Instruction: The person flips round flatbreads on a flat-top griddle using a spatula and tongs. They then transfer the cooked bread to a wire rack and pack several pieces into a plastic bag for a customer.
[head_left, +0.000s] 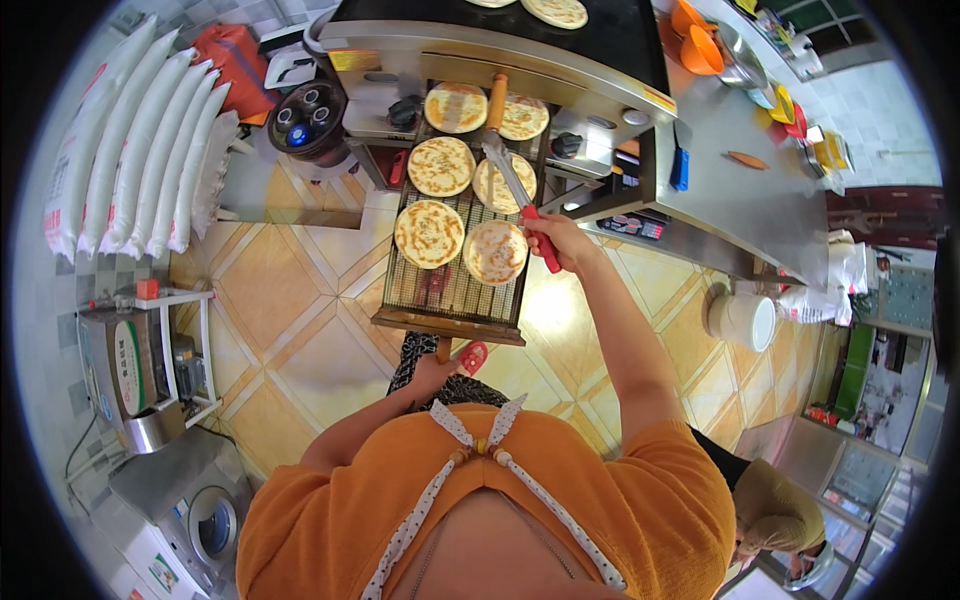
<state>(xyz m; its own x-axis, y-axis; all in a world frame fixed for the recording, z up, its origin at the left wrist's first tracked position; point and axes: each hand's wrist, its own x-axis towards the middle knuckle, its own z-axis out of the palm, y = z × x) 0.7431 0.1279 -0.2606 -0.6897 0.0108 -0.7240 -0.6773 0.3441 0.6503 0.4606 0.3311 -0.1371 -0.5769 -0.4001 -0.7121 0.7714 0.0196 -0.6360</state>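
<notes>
A wire-mesh rack drawer (408, 295) is pulled out from under a steel griddle oven (480, 52). Several round browned flatbreads (430, 234) lie on it in two columns. My left hand (430, 374) is closed around the wooden handle at the drawer's front. My right hand (562, 242) grips metal tongs (516, 184) by their red handles. The tongs' jaws reach over the right column, around the middle flatbread (490, 186); whether they pinch it I cannot tell. Above them, a wooden handle (497, 100) lies across the far right flatbread (526, 118).
More flatbreads (555, 10) sit on the dark griddle top. Two black knobs (404, 112) flank the drawer. To the right runs a steel counter (740, 200) with bowls and a blue-handled tool (681, 168). A white bucket (742, 320) stands on the floor. Another person (785, 510) is at lower right.
</notes>
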